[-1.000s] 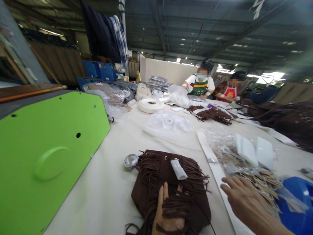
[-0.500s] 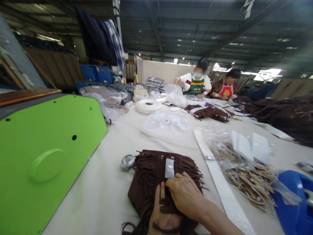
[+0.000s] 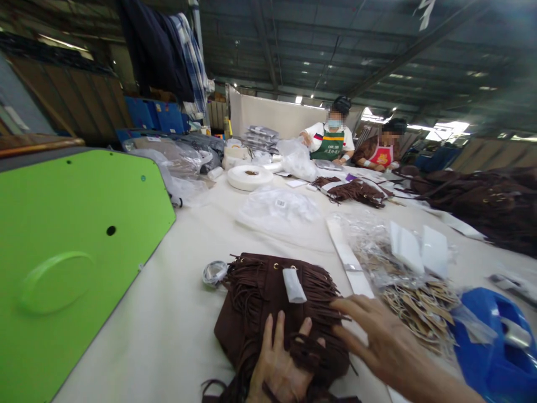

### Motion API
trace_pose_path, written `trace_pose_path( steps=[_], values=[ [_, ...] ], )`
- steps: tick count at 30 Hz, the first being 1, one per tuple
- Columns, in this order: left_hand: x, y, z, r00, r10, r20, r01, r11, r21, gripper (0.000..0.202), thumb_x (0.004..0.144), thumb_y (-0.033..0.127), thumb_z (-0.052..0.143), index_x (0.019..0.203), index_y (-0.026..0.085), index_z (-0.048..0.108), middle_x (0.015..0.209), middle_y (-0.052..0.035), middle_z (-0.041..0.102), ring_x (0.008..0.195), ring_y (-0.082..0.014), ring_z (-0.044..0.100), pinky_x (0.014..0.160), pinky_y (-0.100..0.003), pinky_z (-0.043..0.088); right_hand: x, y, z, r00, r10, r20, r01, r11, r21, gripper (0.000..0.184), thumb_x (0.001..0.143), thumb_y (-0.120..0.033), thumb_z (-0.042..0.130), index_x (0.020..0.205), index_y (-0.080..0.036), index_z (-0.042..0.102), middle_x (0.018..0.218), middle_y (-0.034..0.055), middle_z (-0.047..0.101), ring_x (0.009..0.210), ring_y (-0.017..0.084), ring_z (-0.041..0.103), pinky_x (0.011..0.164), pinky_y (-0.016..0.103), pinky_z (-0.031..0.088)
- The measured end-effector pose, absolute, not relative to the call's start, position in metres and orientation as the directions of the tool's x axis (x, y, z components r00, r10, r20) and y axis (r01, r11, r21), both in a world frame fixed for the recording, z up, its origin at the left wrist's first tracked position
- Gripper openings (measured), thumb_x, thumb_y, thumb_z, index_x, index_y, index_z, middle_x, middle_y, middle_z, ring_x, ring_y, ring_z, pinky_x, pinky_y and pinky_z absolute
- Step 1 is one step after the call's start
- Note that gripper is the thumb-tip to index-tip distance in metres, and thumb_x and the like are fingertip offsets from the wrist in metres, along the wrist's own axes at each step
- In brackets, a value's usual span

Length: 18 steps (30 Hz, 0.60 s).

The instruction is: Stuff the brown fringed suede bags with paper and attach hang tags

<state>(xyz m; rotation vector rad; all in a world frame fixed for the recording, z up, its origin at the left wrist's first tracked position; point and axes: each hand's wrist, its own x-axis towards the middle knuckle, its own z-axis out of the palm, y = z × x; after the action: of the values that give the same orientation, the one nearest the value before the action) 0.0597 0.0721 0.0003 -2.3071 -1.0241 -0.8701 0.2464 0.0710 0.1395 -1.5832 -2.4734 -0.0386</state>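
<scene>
A dark brown fringed bag (image 3: 271, 288) lies on the table in front of me, with brass eyelets near its top edge. My left hand (image 3: 279, 364) rests on the lower part of the bag, fingers stretched out. Brown cords and a dark tassel (image 3: 308, 352) lie across that hand. My right hand (image 3: 377, 336) is at the bag's right side, fingers apart, the tips by the fringe; whether they touch it I cannot tell. A small white-wrapped piece (image 3: 294, 285) hangs slantwise below an eyelet.
A green machine panel (image 3: 84, 252) stands at left. A roll of clear tape (image 3: 215, 273) sits beside the bag. Rightward are a white strip (image 3: 346, 254), tan tags with strings (image 3: 423, 313) and a blue tape dispenser (image 3: 482, 358). Two people (image 3: 333, 143) work across the table.
My right hand has moved off the bag's middle to its right side and opened. The white-wrapped piece has tilted. My left hand stays on the bag, fingers more spread. The view has shifted slightly.
</scene>
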Motion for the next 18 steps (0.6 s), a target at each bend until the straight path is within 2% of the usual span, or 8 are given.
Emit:
trace_pose_path(
  steps=[2, 3, 6, 9, 12, 14, 16, 18],
  values=[
    [0.057, 0.072, 0.008, 0.543, 0.492, 0.680, 0.778, -0.599, -0.189, 0.047, 0.075, 0.045, 0.060, 0.121, 0.041, 0.052, 0.130, 0.0028, 0.052, 0.112, -0.0323, 0.046, 0.102, -0.052, 0.017, 0.223, 0.063, 0.126, -0.503, 0.852, 0.148, 0.815, 0.524, -0.245, 0.055, 0.073, -0.035, 0.064, 0.124, -0.022, 0.051, 0.116, 0.0085, 0.061, 0.102, 0.022, 0.058, 0.083, 0.029, 0.046],
    [0.056, 0.072, 0.013, 0.555, 0.500, 0.664, 0.779, -0.592, -0.206, 0.048, 0.076, 0.045, 0.058, 0.123, 0.040, 0.050, 0.129, 0.0021, 0.053, 0.112, -0.0310, 0.046, 0.102, -0.050, 0.017, 0.213, 0.060, 0.115, -0.517, 0.833, 0.197, 0.788, 0.553, -0.270, 0.064, 0.068, -0.037, 0.068, 0.127, -0.022, 0.049, 0.117, 0.0093, 0.060, 0.103, 0.023, 0.057, 0.083, 0.031, 0.046],
    [0.053, 0.072, 0.021, 0.572, 0.518, 0.636, 0.782, -0.578, -0.233, 0.048, 0.080, 0.046, 0.055, 0.126, 0.038, 0.048, 0.130, 0.0003, 0.052, 0.113, -0.0303, 0.045, 0.100, -0.047, 0.019, 0.202, 0.055, 0.075, -0.515, 0.789, 0.333, 0.744, 0.605, -0.283, 0.074, 0.064, -0.041, 0.071, 0.130, -0.020, 0.045, 0.117, 0.0111, 0.061, 0.100, 0.025, 0.059, 0.079, 0.031, 0.047],
    [0.053, 0.070, 0.021, 0.562, 0.502, 0.657, 0.779, -0.588, -0.217, 0.045, 0.082, 0.049, 0.049, 0.125, 0.033, 0.051, 0.127, -0.0054, 0.054, 0.112, -0.0317, 0.046, 0.099, -0.046, 0.022, 0.212, 0.052, 0.055, -0.546, 0.681, 0.488, 0.662, 0.707, -0.247, 0.064, 0.074, -0.038, 0.064, 0.131, -0.018, 0.041, 0.107, 0.0098, 0.065, 0.090, 0.020, 0.062, 0.075, 0.028, 0.047],
    [0.054, 0.070, 0.017, 0.540, 0.495, 0.681, 0.783, -0.592, -0.190, 0.037, 0.085, 0.048, 0.046, 0.116, 0.031, 0.058, 0.125, -0.0059, 0.056, 0.110, -0.0313, 0.049, 0.099, -0.046, 0.024, 0.217, 0.046, 0.063, -0.532, 0.607, 0.591, 0.633, 0.748, -0.199, 0.046, 0.082, -0.016, 0.049, 0.128, -0.015, 0.042, 0.093, 0.0060, 0.069, 0.084, 0.015, 0.064, 0.079, 0.028, 0.046],
    [0.054, 0.070, 0.017, 0.530, 0.500, 0.685, 0.792, -0.580, -0.190, 0.033, 0.086, 0.044, 0.046, 0.114, 0.032, 0.059, 0.126, -0.0044, 0.055, 0.108, -0.0304, 0.051, 0.098, -0.046, 0.025, 0.213, 0.041, 0.073, -0.531, 0.545, 0.649, 0.635, 0.763, -0.121, 0.040, 0.083, -0.008, 0.044, 0.123, -0.015, 0.046, 0.087, 0.0046, 0.070, 0.083, 0.014, 0.065, 0.082, 0.028, 0.047],
    [0.052, 0.071, 0.021, 0.553, 0.492, 0.673, 0.788, -0.570, -0.231, 0.037, 0.087, 0.040, 0.045, 0.122, 0.035, 0.053, 0.124, -0.0047, 0.057, 0.107, -0.0301, 0.053, 0.096, -0.046, 0.027, 0.207, 0.037, 0.078, -0.552, 0.476, 0.684, 0.629, 0.777, -0.033, 0.032, 0.087, -0.011, 0.043, 0.118, -0.015, 0.051, 0.082, 0.0034, 0.071, 0.083, 0.013, 0.066, 0.081, 0.027, 0.048],
    [0.049, 0.070, 0.027, 0.597, 0.478, 0.644, 0.768, -0.572, -0.287, 0.045, 0.087, 0.039, 0.045, 0.131, 0.035, 0.043, 0.122, -0.0063, 0.058, 0.106, -0.0299, 0.054, 0.095, -0.046, 0.028, 0.207, 0.032, 0.075, -0.568, 0.471, 0.675, 0.643, 0.766, 0.007, 0.026, 0.089, -0.014, 0.043, 0.112, -0.018, 0.055, 0.078, 0.0012, 0.072, 0.080, 0.013, 0.067, 0.080, 0.026, 0.049]
  ],
)
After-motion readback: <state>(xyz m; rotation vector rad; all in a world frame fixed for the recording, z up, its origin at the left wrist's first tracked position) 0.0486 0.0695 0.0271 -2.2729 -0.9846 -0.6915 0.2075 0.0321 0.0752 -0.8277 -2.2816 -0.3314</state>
